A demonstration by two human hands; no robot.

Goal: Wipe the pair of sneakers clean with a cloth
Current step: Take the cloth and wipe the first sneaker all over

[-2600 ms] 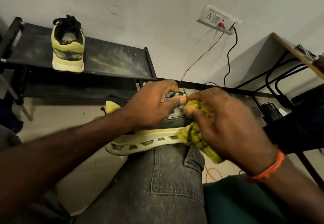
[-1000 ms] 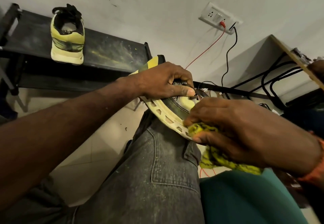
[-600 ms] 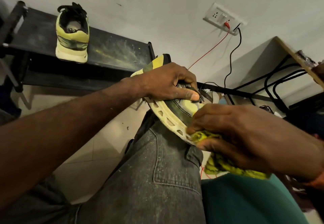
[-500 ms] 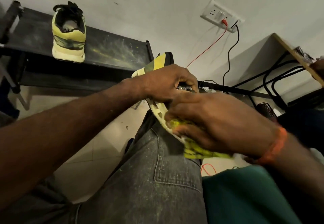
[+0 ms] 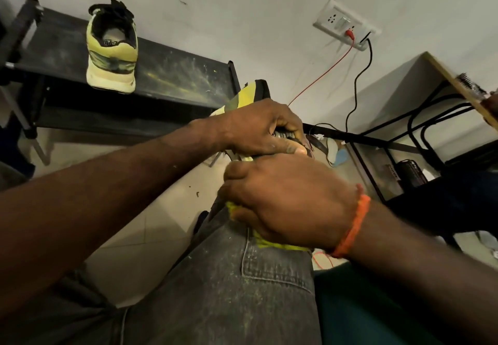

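- Shoe (image 5: 246,93) on the knee (image 5: 242,277), mostly hidden by both hands – heel poking up.
- Left hand (image 5: 262,129) curled round the top, gripping tight.
- Right hand (image 5: 291,199) bunched on the cloth (image 5: 272,245), pressing low on the shoe.
- Best to rub firmly, hold steady.
- Other shoe (image 5: 111,48) up on the shelf (image 5: 175,80).

Bare forearms, no sleeves. An orange thread band (image 5: 353,226) circles the right wrist. Grey jeans (image 5: 229,290) (yellow-dusted) fill the lower frame.

Dusty matt black shelf (image 5: 172,75), faded denim jeans (image 5: 242,290) (speckled yellow), woven orange wristband (image 5: 353,226).
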